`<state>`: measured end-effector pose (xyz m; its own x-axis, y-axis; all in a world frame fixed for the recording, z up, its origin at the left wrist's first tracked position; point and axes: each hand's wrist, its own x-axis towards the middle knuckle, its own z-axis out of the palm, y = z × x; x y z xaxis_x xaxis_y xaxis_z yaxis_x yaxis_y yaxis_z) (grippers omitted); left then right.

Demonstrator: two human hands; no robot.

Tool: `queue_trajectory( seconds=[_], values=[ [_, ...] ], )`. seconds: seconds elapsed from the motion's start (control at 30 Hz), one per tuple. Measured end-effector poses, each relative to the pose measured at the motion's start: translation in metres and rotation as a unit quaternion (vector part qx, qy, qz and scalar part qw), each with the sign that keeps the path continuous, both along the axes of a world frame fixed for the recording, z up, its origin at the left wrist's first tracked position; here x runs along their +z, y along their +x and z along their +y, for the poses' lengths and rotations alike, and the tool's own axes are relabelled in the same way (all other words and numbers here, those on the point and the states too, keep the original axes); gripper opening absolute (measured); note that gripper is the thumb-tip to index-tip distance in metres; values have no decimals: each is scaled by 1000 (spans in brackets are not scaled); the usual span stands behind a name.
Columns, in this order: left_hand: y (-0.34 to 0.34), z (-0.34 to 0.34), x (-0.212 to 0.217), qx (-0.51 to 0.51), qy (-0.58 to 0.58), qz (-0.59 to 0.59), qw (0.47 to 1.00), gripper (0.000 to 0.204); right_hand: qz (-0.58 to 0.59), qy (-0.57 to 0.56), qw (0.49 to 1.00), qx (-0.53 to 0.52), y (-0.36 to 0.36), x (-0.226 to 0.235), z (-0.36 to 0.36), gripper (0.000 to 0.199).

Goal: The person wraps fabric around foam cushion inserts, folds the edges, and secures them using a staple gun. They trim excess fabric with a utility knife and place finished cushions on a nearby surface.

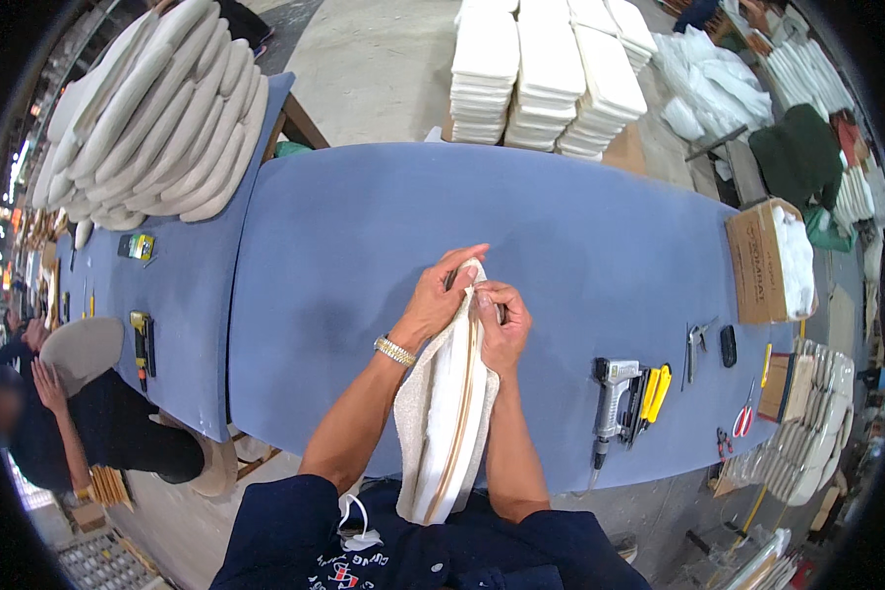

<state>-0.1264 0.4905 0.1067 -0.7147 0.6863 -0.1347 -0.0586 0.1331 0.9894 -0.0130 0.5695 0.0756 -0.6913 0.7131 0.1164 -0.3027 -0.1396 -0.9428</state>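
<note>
Between my forearms, an oblong pad in a beige fabric cover (410, 442) stands on edge, its near end against my body. The cover is parted along the top, showing white padding (441, 423) and thin tan strips (465, 393) running lengthwise. My left hand (442, 297), a metal watch at its wrist, is closed on the fabric at the pad's far tip. Right beside it, my right hand (504, 323) pinches the cover's opposite edge, thumb and fingers together. Whether anything small sits between the fingertips is hidden.
On the blue table (334, 236), to the right, lie a staple gun (612, 398), yellow-handled tools (656, 393), red-handled scissors (745, 417) and a cardboard box (752, 265). White pads (536, 84) are stacked beyond. Finished-looking cushions (157, 113) pile at left, near a co-worker (118, 423).
</note>
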Motion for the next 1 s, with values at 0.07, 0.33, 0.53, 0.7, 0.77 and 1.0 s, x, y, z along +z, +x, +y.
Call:
queue_trajectory(
  seconds=[0.07, 0.33, 0.53, 0.7, 0.77, 1.0],
  values=[
    [2, -4, -1, -16, -15, 20, 1000, 40, -49, 86, 995, -3, 28, 10, 9, 9],
    [14, -3, 0, -15, 16, 53, 998, 49, -588, 325, 720, -177, 277, -84, 122, 67],
    [14, -6, 3, -33, 20, 50, 998, 61, -595, 264, 751, -112, 274, -88, 153, 69],
    [18, -7, -12, -24, 43, 76, 996, 69, -369, -35, 929, 8, 161, 69, 130, 54],
    [16, -1, -7, -36, 29, 83, 995, 70, -307, 47, 947, 77, 126, 102, 117, 53],
    [15, -4, -16, -16, 42, 91, 995, 74, -244, 450, 794, 328, 12, 142, 115, 71]
  ],
)
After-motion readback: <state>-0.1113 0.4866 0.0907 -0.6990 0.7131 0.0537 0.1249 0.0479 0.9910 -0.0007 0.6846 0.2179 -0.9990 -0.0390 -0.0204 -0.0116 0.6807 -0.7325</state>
